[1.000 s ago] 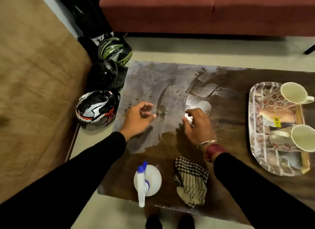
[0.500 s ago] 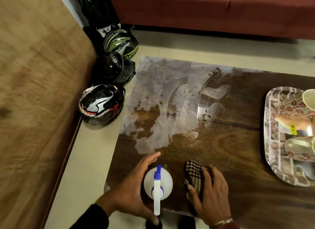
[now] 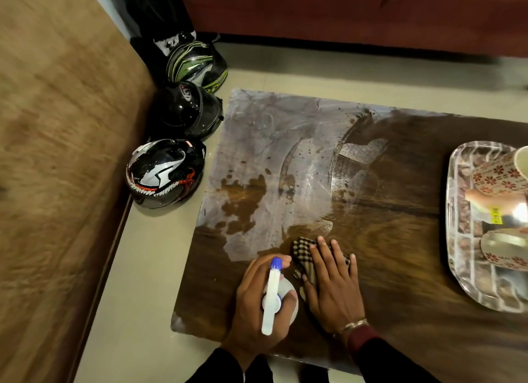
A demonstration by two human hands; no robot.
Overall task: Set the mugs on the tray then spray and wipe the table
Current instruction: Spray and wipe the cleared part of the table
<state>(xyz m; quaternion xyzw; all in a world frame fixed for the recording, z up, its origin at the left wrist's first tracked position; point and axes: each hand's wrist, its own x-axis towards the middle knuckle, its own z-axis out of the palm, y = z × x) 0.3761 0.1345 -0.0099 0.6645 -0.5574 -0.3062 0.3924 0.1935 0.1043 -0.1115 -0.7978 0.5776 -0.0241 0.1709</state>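
My left hand (image 3: pixel 251 302) is wrapped around a white spray bottle (image 3: pixel 273 295) with a blue nozzle tip, standing near the front edge of the dark wooden table (image 3: pixel 400 254). Just to its right, my right hand (image 3: pixel 333 285) lies flat on a checked cloth (image 3: pixel 303 251), pressing it onto the table. Two floral mugs (image 3: pixel 498 177) (image 3: pixel 505 247) sit on a patterned tray (image 3: pixel 457 240) at the table's right edge, partly cut off by the frame. The table's left half shows grey wet smears and brown patches.
Three motorcycle helmets (image 3: pixel 164 172) (image 3: pixel 187 108) (image 3: pixel 197 64) sit on the floor left of the table. A brown bed or sofa surface (image 3: pixel 57 154) fills the left side. A red sofa (image 3: pixel 343 11) runs along the back.
Both hands pulled back from the table's middle to its front edge. My left hand closed around the spray bottle; my right hand settled onto the cloth and slid it slightly forward.
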